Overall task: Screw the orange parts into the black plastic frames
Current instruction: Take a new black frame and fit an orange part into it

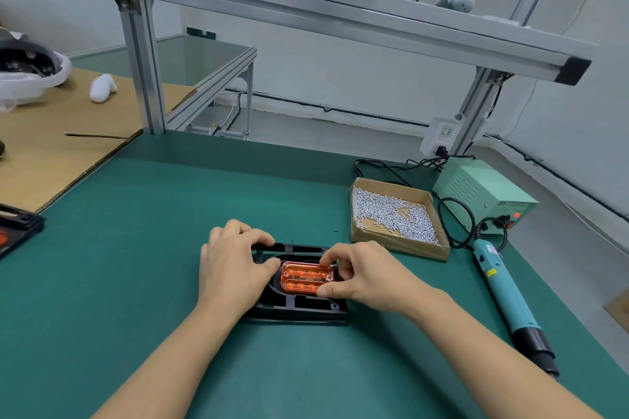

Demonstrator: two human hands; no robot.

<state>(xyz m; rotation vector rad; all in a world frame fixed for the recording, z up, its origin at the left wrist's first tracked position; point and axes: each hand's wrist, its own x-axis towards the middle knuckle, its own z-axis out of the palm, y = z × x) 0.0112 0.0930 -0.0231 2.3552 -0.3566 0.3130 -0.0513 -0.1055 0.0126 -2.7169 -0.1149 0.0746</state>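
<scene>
Both hands' fingers pinching orange part [306, 277] in black frame [299, 308], screw box [396, 218], electric screwdriver [507, 292] beside

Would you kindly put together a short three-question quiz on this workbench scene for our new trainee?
1. True or false: the electric screwdriver is in the person's grip.
2. Which lies nearest the cardboard box of screws? A) the white object on the cardboard sheet B) the green power supply C) the overhead aluminium rail
3. Fill in: the right hand pinches the ____ part seated in the black plastic frame.

Key
1. False: it lies on the green mat; the left hand steadies the frame.
2. B
3. orange
</scene>
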